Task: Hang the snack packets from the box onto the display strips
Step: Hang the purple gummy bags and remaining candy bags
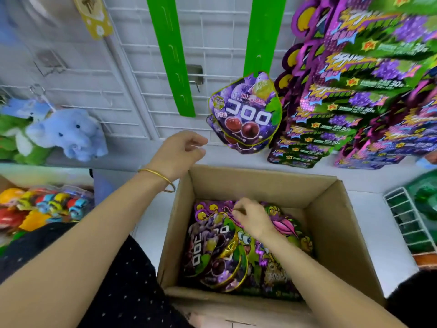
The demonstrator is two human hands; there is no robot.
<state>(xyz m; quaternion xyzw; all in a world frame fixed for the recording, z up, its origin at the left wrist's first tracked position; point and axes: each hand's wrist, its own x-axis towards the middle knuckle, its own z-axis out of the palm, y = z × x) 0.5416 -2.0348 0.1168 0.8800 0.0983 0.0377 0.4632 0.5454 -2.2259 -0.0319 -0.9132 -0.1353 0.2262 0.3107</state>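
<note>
White wire grid wall (212,43) with two green plastic display strips (173,55) | white counter (369,202) | open brown cardboard box (331,216) of purple snack packets (212,252) | two packets hung (246,110) | right hand (254,218) pinching a boxed packet | left hand (182,150) loosely curled, empty.

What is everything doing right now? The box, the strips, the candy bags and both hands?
cardboard box: open, packets inside.
left green strip: bare, nothing hung.
right green strip: purple packets hanging at its bottom.
packets in box: lying loose, overlapping.
left hand: above the box's corner, loosely curled, holding nothing.
right hand: inside the box, fingers pinching at a packet.
</note>
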